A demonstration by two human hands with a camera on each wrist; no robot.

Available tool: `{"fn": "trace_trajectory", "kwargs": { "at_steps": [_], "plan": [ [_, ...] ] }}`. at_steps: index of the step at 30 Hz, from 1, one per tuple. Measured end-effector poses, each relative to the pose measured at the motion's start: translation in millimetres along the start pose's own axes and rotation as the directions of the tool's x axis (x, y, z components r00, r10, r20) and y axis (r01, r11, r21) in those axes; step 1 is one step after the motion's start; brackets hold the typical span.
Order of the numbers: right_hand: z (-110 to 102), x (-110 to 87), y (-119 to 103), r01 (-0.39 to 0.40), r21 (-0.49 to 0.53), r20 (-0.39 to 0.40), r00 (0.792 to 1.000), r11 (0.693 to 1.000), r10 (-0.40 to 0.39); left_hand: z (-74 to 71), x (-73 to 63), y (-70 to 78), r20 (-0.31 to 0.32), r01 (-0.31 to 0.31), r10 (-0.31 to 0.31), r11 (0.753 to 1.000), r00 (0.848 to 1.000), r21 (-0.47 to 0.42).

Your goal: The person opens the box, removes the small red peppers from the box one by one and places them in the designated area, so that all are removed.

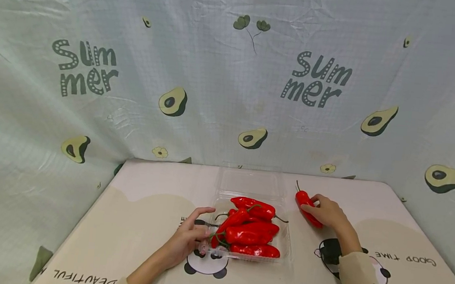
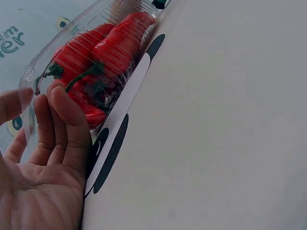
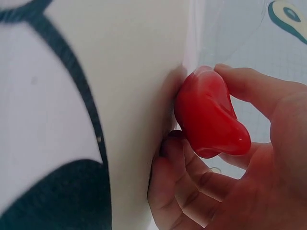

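Observation:
My left hand [image 1: 188, 240] holds the left side of a clear plastic box [image 1: 287, 255], its thumb and fingers at the rim. Several glossy red peppers [image 1: 249, 234] with green stems are heaped in the box. To the right of the box, my right hand [image 1: 327, 211] grips another red pepper [image 1: 303, 199] around its middle, low over the table, with its stem pointing away from me. The right wrist view shows the tip end of this pepper [image 3: 208, 115] between thumb and fingers.
The box's clear lid [image 1: 250, 180] lies folded back toward the far edge of the table. The tabletop [image 1: 143, 225] has a printed panda and lettering. A pale curtain [image 1: 217, 69] with avocado prints hangs behind the table and along both sides.

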State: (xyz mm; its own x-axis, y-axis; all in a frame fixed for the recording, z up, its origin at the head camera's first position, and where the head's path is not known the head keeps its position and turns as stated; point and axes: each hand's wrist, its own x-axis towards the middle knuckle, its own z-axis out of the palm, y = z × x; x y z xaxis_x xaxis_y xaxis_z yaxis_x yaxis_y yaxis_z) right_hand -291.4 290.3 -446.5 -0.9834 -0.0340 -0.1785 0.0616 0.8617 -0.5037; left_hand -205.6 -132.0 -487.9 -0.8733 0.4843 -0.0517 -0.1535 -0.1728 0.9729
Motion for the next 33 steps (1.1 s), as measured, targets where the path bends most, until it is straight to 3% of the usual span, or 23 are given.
{"fn": "trace_trajectory", "kwargs": {
  "at_steps": [16, 33],
  "plan": [
    [1.0, -0.7, 3.4, 0.010, 0.011, -0.011, 1.000, 1.000, -0.010, 0.5, 0.1, 0.5, -0.004, 0.027, -0.027, 1.000, 1.000, 0.007],
    [1.2, 0.7, 2.4, 0.006, 0.000, -0.008, 1.000, 1.000, -0.006, 0.5, 0.6, -0.8, -0.003, 0.011, -0.011, 1.000, 1.000, -0.003]
  ]
}}
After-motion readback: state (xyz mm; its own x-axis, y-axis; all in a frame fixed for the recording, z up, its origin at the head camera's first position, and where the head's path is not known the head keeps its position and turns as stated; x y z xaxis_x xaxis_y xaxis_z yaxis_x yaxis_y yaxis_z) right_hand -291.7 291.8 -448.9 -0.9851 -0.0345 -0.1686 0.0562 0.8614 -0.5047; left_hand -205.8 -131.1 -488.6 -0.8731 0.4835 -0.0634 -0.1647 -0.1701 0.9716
